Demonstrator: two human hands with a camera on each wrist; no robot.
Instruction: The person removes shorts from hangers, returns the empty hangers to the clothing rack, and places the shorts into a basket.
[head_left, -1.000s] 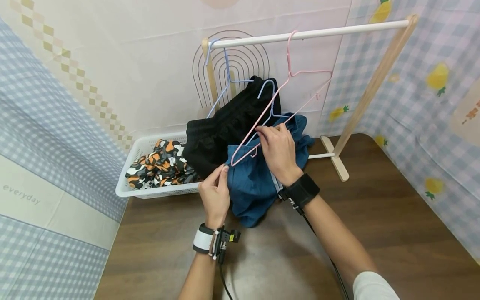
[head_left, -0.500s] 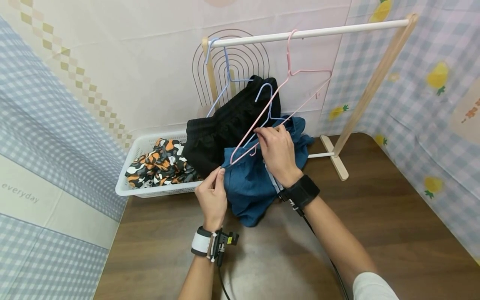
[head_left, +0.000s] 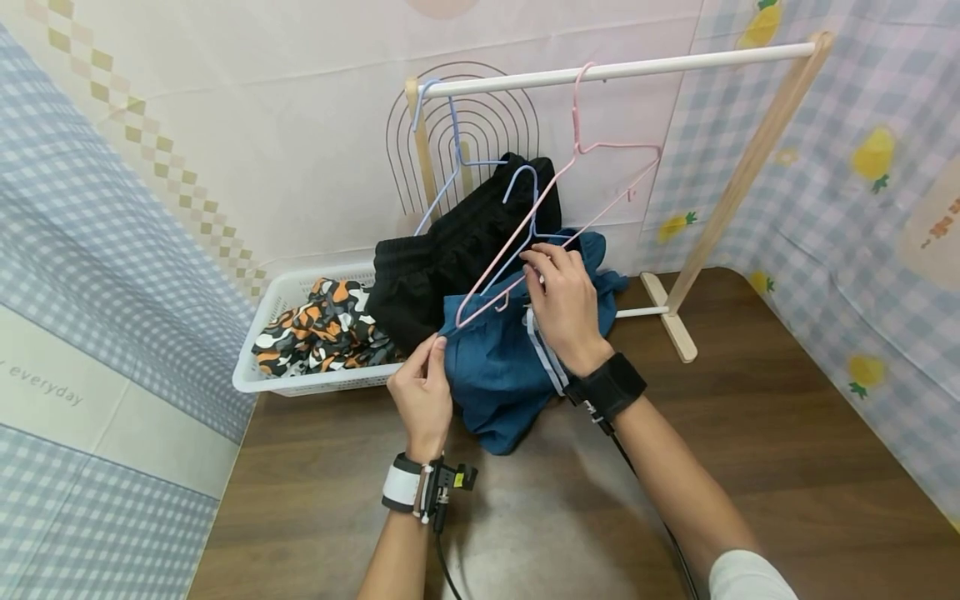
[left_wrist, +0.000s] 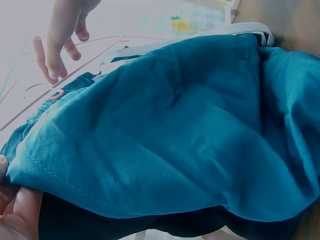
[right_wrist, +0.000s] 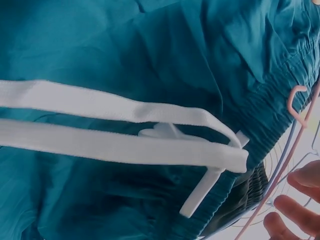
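Pinching the blue shorts with the left hand, holding the right hand loosely spread near the pink hanger; probably getting blue shorts hung, maybe needing a right-hand pinch next.

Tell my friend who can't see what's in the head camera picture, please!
A person's left hand pinches the edge of blue drawstring bottoms, while the right hand is at the base of a pink clothes hanger hooked over a white rail. Behind is an elastic-waisted black garment; at the picture's left, a white basket holds camouflage-patterned clothing.
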